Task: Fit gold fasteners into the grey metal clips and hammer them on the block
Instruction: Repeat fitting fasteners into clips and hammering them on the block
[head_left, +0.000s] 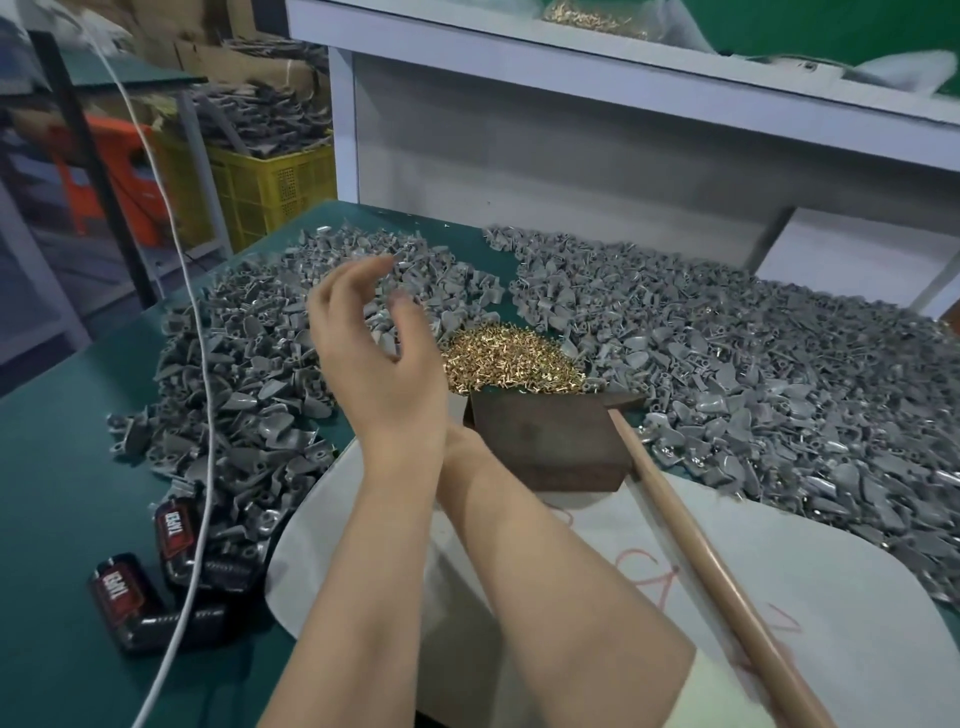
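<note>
Head cam, L hand (382, 348) loose, empty, R hand (462, 440) state unclear, 1 block (545, 441), 1 hammer (691, 545)

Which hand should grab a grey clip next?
Left. The left hand hovers open above the grey clips, holding nothing. The right hand is mostly hidden behind it, so it looks less ready.

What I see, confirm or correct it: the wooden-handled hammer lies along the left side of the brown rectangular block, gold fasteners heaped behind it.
No: the head view shows the wooden-handled hammer along the right side of the brown rectangular block, gold fasteners heaped behind it.
</note>
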